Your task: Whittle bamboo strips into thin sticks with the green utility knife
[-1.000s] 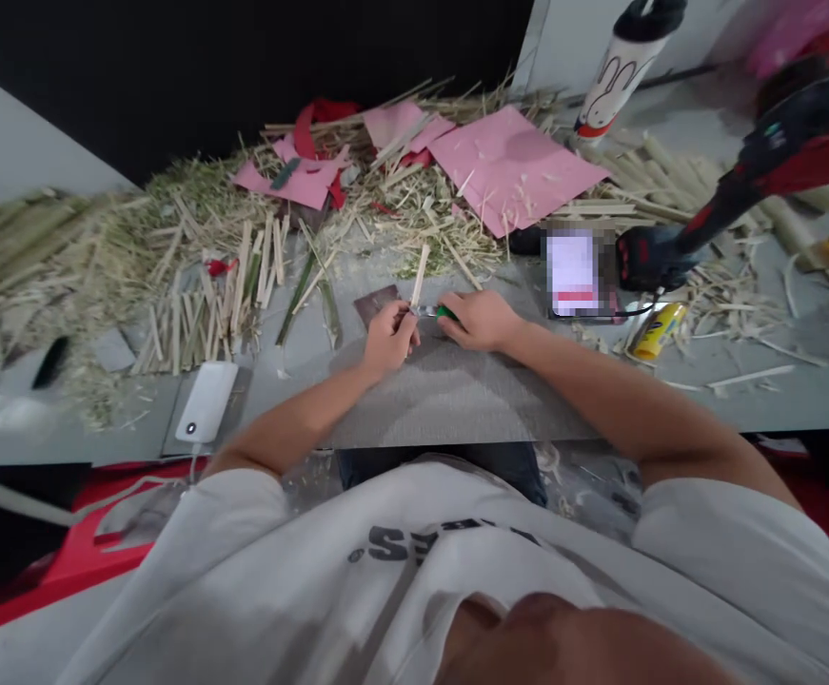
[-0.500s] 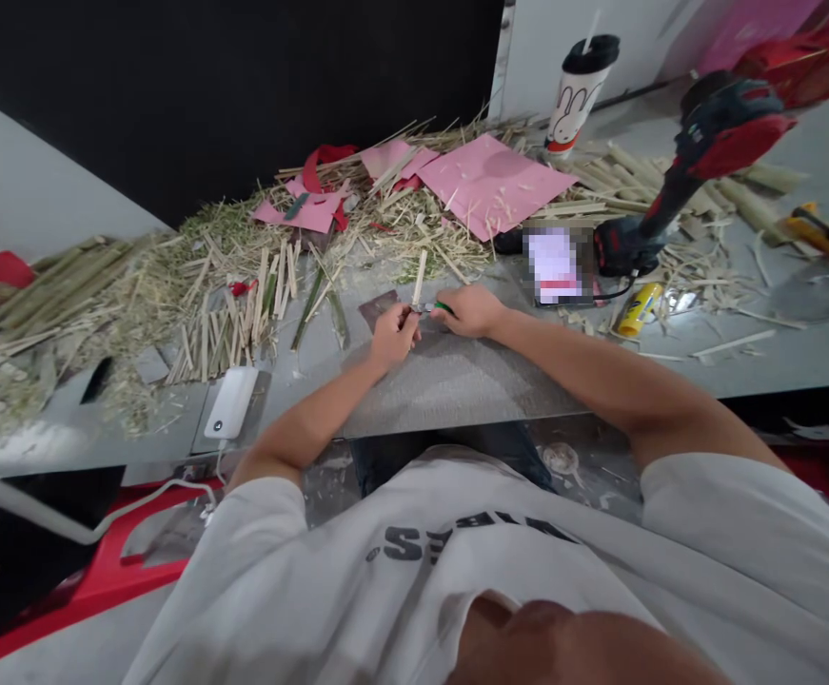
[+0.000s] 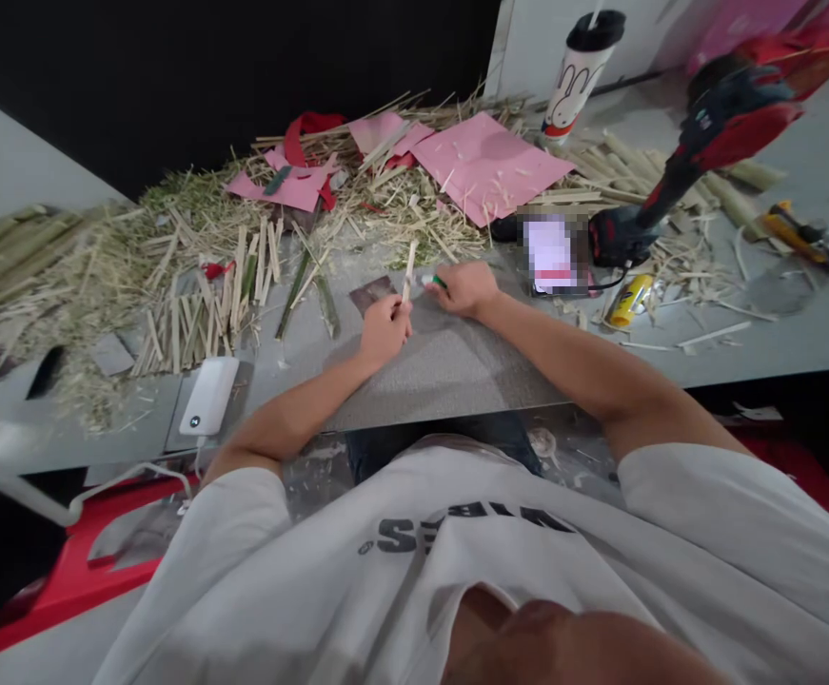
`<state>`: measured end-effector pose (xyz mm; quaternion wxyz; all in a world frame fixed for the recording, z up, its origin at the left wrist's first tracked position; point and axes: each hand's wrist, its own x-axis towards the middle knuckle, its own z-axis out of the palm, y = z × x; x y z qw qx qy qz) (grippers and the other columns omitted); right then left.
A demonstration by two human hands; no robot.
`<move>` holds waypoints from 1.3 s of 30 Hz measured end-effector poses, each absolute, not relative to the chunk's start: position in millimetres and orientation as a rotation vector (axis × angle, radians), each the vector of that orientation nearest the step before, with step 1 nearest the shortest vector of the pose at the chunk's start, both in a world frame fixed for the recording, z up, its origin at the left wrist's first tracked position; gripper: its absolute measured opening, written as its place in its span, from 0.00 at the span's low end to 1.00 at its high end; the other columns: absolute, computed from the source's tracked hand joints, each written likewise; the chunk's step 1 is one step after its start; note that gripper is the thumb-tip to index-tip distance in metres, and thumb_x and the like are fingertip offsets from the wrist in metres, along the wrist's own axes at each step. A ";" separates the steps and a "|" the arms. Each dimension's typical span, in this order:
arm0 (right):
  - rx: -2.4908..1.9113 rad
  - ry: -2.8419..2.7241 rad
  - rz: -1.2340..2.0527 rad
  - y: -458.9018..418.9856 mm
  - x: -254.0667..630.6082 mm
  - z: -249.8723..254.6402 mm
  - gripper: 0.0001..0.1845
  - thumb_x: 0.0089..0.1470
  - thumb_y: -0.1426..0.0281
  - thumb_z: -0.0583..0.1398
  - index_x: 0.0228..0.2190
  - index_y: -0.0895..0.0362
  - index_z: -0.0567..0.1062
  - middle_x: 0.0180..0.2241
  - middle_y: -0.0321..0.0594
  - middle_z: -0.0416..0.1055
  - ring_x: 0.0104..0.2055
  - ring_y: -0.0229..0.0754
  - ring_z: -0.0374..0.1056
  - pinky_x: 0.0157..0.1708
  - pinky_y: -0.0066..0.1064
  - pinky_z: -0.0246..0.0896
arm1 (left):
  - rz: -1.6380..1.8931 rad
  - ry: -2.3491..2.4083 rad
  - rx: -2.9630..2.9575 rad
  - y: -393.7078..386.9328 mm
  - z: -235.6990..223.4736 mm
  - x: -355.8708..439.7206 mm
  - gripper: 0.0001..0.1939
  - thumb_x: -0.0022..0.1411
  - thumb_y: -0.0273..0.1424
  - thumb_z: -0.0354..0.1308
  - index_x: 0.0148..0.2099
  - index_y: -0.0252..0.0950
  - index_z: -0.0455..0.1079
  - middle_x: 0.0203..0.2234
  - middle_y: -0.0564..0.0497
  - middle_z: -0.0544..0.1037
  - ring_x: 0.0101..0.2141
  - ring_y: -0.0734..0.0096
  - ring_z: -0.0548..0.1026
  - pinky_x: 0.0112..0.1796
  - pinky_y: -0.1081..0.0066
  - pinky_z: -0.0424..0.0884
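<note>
My left hand (image 3: 384, 330) is closed around the lower end of a thin bamboo strip (image 3: 409, 269), which points up and away from me. Just to its right, my right hand (image 3: 467, 287) grips a small green-handled knife (image 3: 439, 282); most of the handle is hidden in the fist, and its short pale blade looks blurred. A small gap separates the blade from the strip. Both hands are over a grey mat (image 3: 443, 366) at the table's front edge, with a dark brown flat piece (image 3: 372, 294) beyond my left hand.
Bamboo strips (image 3: 175, 328) and a white power bank (image 3: 208, 395) lie left. Shavings (image 3: 171, 190) and pink paper (image 3: 491, 166) spread behind. A screen (image 3: 555, 255), cordless power tool (image 3: 692, 152), yellow tube (image 3: 630, 300) and rabbit-print cup (image 3: 577, 81) are right.
The knife has come away from the bamboo strip, leaving a gap between them. More of the strip shows above my left hand, and it leans slightly right. The view has shifted a little.
</note>
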<state>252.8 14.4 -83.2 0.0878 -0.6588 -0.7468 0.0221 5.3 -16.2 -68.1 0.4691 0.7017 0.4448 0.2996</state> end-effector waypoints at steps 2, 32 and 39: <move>-2.107 -2.040 0.024 18.7 269.8 -79.9 0.38 0.83 0.49 0.44 0.54 0.65 0.82 0.48 0.66 0.83 0.44 0.60 0.76 0.40 0.41 0.55 | 0.651 1.040 1.717 -34.0 -67.8 7.6 0.11 0.77 0.29 0.60 0.37 0.38 0.71 0.17 0.59 0.74 0.16 0.78 0.68 0.22 0.74 0.63; -1.784 -2.435 0.144 -7.5 242.2 -76.7 0.37 0.78 0.44 0.47 0.47 0.58 0.84 0.41 0.59 0.83 0.41 0.61 0.76 0.38 0.42 0.49 | 0.783 1.100 1.625 -4.8 -93.7 14.7 0.11 0.83 0.29 0.54 0.44 0.37 0.74 0.33 0.50 0.88 0.25 0.76 0.85 0.25 0.79 0.76; -1.985 -2.274 0.048 3.5 245.9 -58.2 0.35 0.81 0.45 0.53 0.53 0.62 0.84 0.49 0.61 0.84 0.46 0.58 0.77 0.39 0.40 0.46 | 0.746 1.160 1.506 -29.0 -70.4 14.0 0.11 0.83 0.28 0.54 0.47 0.33 0.77 0.39 0.45 0.90 0.28 0.75 0.87 0.27 0.78 0.80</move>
